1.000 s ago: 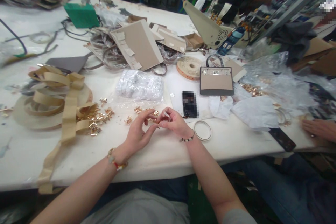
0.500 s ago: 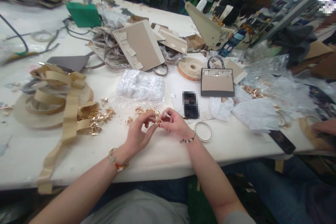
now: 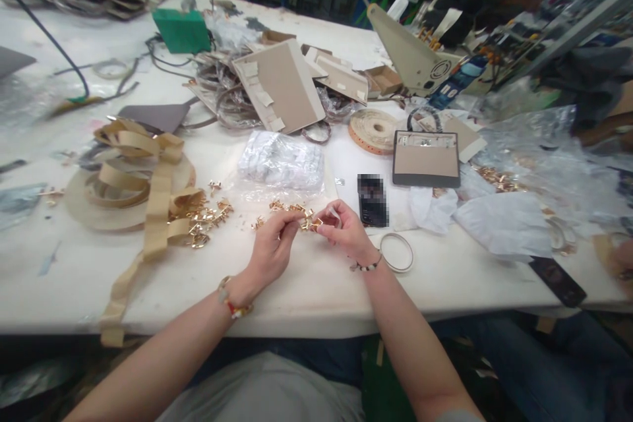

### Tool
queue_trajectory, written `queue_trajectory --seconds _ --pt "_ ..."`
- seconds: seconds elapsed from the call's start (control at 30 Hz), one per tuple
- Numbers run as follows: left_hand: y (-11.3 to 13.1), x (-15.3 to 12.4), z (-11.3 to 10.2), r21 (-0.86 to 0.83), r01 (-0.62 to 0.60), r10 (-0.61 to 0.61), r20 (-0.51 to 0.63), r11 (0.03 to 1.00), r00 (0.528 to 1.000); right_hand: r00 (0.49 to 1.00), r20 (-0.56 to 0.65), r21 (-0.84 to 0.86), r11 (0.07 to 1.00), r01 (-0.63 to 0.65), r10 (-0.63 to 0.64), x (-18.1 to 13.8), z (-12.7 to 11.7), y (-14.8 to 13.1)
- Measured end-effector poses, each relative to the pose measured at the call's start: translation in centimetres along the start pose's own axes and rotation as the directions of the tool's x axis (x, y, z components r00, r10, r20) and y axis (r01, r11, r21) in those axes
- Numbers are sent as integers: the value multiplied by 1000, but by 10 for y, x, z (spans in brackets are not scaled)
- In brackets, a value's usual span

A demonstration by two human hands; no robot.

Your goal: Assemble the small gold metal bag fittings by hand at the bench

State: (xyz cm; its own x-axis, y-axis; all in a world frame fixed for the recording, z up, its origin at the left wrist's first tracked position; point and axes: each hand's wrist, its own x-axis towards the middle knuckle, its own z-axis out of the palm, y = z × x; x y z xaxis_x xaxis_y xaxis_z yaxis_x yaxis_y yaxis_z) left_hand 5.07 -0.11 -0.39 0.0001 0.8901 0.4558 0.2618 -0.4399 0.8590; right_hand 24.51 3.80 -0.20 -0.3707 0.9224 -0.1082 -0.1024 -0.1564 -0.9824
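My right hand (image 3: 350,235) pinches a small gold metal fitting (image 3: 316,224) between thumb and fingertips. A thin white strip (image 3: 334,213) shows by its curled fingers. To the left, my left hand (image 3: 273,248) has thumb and forefinger pressed together close to the fitting; what lies between them, if anything, is too small to make out. Just beyond the fingertips are loose gold fittings (image 3: 281,206) on the white table (image 3: 306,297). A larger heap of gold fittings (image 3: 210,216) is further left. Beside my right wrist lies a roll of narrow tape (image 3: 396,252).
A tan tape roll (image 3: 74,201) with loose loops lies left. Beyond my hands are a plastic-wrapped bundle (image 3: 281,161), a phone (image 3: 372,201) and a small bag panel (image 3: 426,161). Crumpled plastic (image 3: 544,151) covers the right; another person's hand (image 3: 624,258) shows at that edge.
My hands have drawn slightly apart. The left fingers have closed into a pinch, and the right hand keeps the gold fitting. The whole scene has shifted rightward in view.
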Motion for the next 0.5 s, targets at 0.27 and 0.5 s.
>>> queue_trajectory --seconds 0.27,0.5 --pt "-7 -5 5 -125 121 -101 155 985 983 995 -38 -63 994 87 -90 -1 3 -2" --pt "-8 -5 4 -46 136 -125 192 990 973 985 -81 -243 961 131 -155 -3 2 1"
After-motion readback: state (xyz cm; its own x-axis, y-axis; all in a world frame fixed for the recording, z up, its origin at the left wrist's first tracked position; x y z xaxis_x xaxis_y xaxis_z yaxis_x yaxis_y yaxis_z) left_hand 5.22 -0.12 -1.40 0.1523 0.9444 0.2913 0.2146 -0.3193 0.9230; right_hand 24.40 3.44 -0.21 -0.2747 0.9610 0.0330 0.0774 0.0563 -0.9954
